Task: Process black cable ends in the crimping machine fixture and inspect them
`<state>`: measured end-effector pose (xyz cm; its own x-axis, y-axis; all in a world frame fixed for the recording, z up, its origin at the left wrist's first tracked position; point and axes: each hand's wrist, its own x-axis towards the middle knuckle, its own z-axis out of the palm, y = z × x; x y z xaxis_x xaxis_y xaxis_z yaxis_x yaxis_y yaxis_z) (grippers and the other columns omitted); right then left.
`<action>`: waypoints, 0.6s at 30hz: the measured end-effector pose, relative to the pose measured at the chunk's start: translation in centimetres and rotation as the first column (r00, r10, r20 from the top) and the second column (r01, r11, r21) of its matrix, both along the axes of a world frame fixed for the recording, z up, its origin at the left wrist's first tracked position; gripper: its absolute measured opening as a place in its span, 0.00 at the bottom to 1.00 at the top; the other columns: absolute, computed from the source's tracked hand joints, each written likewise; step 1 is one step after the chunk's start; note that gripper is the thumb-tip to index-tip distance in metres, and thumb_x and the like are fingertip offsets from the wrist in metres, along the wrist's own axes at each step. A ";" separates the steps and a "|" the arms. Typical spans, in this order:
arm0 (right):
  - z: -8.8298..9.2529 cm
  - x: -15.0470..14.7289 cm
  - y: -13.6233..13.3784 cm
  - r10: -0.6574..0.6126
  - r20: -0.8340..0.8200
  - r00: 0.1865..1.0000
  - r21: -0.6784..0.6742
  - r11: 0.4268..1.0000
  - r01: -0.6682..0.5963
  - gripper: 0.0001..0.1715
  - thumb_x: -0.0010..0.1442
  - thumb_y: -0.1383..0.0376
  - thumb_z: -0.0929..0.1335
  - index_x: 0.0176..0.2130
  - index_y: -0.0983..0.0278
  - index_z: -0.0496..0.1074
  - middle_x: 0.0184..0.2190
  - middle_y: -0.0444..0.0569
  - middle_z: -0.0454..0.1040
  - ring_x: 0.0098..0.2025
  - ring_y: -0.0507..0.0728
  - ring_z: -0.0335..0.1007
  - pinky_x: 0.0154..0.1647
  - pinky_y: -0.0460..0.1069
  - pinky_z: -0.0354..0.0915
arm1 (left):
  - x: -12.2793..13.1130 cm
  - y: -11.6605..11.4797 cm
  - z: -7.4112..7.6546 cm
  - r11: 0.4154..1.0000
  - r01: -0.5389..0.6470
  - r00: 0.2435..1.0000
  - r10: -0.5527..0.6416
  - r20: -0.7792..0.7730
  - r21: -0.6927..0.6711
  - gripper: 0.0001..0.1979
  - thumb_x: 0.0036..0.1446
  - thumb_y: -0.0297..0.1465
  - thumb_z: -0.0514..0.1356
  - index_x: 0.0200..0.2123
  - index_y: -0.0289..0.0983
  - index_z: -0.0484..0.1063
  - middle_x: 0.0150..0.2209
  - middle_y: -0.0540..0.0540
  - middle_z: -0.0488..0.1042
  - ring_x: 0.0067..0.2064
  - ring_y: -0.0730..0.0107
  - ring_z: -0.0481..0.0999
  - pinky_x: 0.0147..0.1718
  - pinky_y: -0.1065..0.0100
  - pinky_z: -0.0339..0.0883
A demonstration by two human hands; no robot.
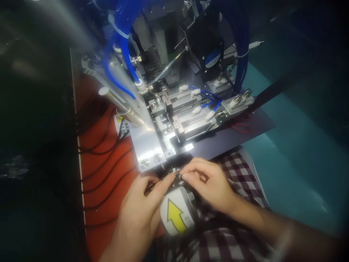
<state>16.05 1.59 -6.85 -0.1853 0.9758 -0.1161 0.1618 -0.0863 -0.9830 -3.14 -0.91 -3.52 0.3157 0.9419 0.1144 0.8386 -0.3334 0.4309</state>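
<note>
My left hand (pixel 145 202) is closed, thumb and forefinger pinched together just below the front edge of the metal fixture plate (pixel 147 145). My right hand (pixel 208 182) meets it from the right, also in a pinch. Between the two sets of fingertips run thin wires (pixel 178 170), with a bit of red and white showing; their ends are hidden by the fingers. Right under the hands is a round white-faced part with a yellow arrow label (pixel 174 214). Small dark metal parts behind the fingertips are too shadowed to make out.
Above the hands stands a machine with pneumatic slides (pixel 191 116), white fittings and blue air hoses (pixel 124 47). A metal post (pixel 120 102) rises at left. Black cables (pixel 106 182) cross the orange-red surface (pixel 109 200). Checkered cloth (pixel 240 167) lies below right.
</note>
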 end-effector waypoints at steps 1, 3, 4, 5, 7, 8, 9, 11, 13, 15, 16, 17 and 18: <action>0.0 0.0 0.1 -0.027 -0.015 1.000 -0.042 0.999 0.026 0.05 0.58 0.67 0.68 0.31 0.65 0.75 0.27 0.45 0.70 0.26 0.50 0.63 0.26 0.46 0.61 | -0.1 0.1 0.0 0.999 0.028 1.000 -0.028 -0.012 0.021 0.18 0.63 0.28 0.51 0.51 0.47 0.73 0.39 0.47 0.68 0.38 0.72 0.73 0.33 0.75 0.70; 0.0 0.0 0.2 -0.058 -0.049 0.997 -0.142 0.989 0.050 0.06 0.58 0.66 0.68 0.32 0.66 0.74 0.25 0.45 0.70 0.25 0.49 0.62 0.25 0.45 0.60 | -0.3 0.2 0.0 0.997 0.060 0.998 -0.058 -0.036 0.051 0.18 0.62 0.27 0.52 0.52 0.47 0.72 0.39 0.48 0.68 0.38 0.73 0.73 0.32 0.76 0.69; 0.0 0.0 0.3 -0.060 -0.063 0.996 -0.189 0.981 0.047 0.06 0.58 0.65 0.68 0.31 0.66 0.74 0.24 0.44 0.69 0.24 0.49 0.61 0.24 0.45 0.59 | -0.4 0.2 -0.1 0.996 0.057 0.998 -0.055 -0.041 0.062 0.19 0.62 0.26 0.52 0.52 0.47 0.72 0.39 0.48 0.68 0.38 0.73 0.73 0.32 0.76 0.69; 0.0 -0.1 0.3 -0.061 -0.074 0.995 -0.224 0.974 0.043 0.07 0.58 0.64 0.68 0.32 0.66 0.73 0.22 0.43 0.68 0.22 0.49 0.60 0.22 0.45 0.58 | -0.4 0.1 -0.1 0.997 0.050 0.998 -0.047 -0.044 0.065 0.19 0.62 0.26 0.52 0.52 0.47 0.72 0.39 0.48 0.67 0.38 0.74 0.73 0.33 0.76 0.69; 0.1 -0.2 0.2 -0.069 -0.068 0.995 -0.243 0.969 0.051 0.07 0.57 0.64 0.68 0.32 0.66 0.72 0.19 0.40 0.64 0.20 0.48 0.57 0.20 0.44 0.56 | -0.4 0.1 -0.1 0.996 0.050 0.998 -0.047 -0.050 0.068 0.19 0.61 0.25 0.52 0.52 0.46 0.72 0.40 0.48 0.67 0.39 0.74 0.73 0.33 0.77 0.68; 0.1 -0.3 0.1 -0.080 -0.056 0.995 -0.220 0.973 0.066 0.06 0.57 0.64 0.69 0.32 0.66 0.72 0.18 0.39 0.62 0.20 0.47 0.56 0.20 0.44 0.55 | -0.4 0.1 -0.1 0.996 0.059 0.997 -0.055 -0.056 0.067 0.19 0.61 0.24 0.53 0.52 0.46 0.72 0.40 0.48 0.67 0.39 0.74 0.72 0.34 0.76 0.68; 0.1 -0.3 0.0 -0.092 -0.041 0.995 -0.182 0.980 0.083 0.05 0.56 0.64 0.70 0.32 0.66 0.72 0.19 0.39 0.63 0.20 0.47 0.56 0.20 0.44 0.56 | -0.4 0.1 -0.1 0.995 0.072 0.996 -0.068 -0.060 0.066 0.19 0.60 0.24 0.53 0.52 0.45 0.72 0.40 0.48 0.66 0.39 0.73 0.72 0.34 0.76 0.68; 0.1 -0.5 -0.1 -0.107 -0.016 0.994 -0.089 0.990 0.105 0.04 0.55 0.66 0.70 0.33 0.66 0.73 0.23 0.41 0.66 0.20 0.46 0.58 0.20 0.44 0.58 | -0.5 0.1 -0.2 0.994 0.089 0.995 -0.085 -0.055 0.068 0.19 0.60 0.24 0.54 0.53 0.43 0.71 0.41 0.47 0.66 0.39 0.73 0.72 0.34 0.76 0.68; 0.2 -0.7 -0.1 -0.093 0.002 0.996 -0.007 0.996 0.093 0.02 0.55 0.68 0.70 0.32 0.65 0.73 0.27 0.44 0.69 0.22 0.47 0.62 0.23 0.44 0.61 | -0.5 0.1 -0.4 0.994 0.076 0.997 -0.074 -0.032 0.073 0.18 0.61 0.23 0.53 0.53 0.42 0.70 0.41 0.47 0.67 0.40 0.74 0.72 0.36 0.76 0.68; 0.3 -0.9 -0.1 -0.070 0.018 0.997 0.053 0.996 0.069 0.02 0.56 0.69 0.69 0.31 0.65 0.74 0.28 0.45 0.70 0.24 0.48 0.64 0.24 0.44 0.63 | -0.5 0.1 -0.6 0.995 0.062 0.998 -0.062 -0.001 0.076 0.18 0.62 0.23 0.53 0.54 0.40 0.68 0.41 0.47 0.68 0.40 0.74 0.72 0.38 0.76 0.68; 0.4 -1.0 -0.1 -0.063 0.030 0.998 0.087 0.994 0.061 0.03 0.57 0.69 0.69 0.31 0.65 0.74 0.28 0.46 0.70 0.25 0.49 0.65 0.24 0.45 0.63 | -0.5 0.1 -0.6 0.996 0.059 0.998 -0.059 0.008 0.072 0.19 0.62 0.24 0.53 0.55 0.41 0.67 0.40 0.47 0.68 0.40 0.74 0.72 0.38 0.76 0.68; 0.5 -1.0 -0.1 -0.059 0.047 0.997 0.133 0.990 0.052 0.03 0.57 0.69 0.69 0.31 0.65 0.75 0.28 0.46 0.71 0.26 0.50 0.66 0.24 0.45 0.64 | -0.5 0.0 -0.7 0.996 0.058 0.998 -0.058 0.011 0.062 0.20 0.62 0.24 0.53 0.56 0.42 0.66 0.40 0.48 0.68 0.39 0.74 0.72 0.37 0.75 0.68; 0.5 -1.0 0.0 -0.055 0.071 0.996 0.192 0.981 0.040 0.04 0.58 0.69 0.68 0.32 0.65 0.75 0.28 0.47 0.71 0.27 0.50 0.67 0.25 0.46 0.65 | -0.4 0.0 -0.7 0.997 0.057 0.998 -0.058 0.011 0.051 0.21 0.62 0.24 0.53 0.57 0.43 0.65 0.40 0.48 0.67 0.39 0.73 0.71 0.36 0.75 0.68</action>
<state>15.05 1.55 -6.31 -0.1360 0.9889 0.0604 0.2369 0.0917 -0.9672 -3.58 -0.89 -4.21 0.3673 0.9152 0.1659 0.8122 -0.4025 0.4223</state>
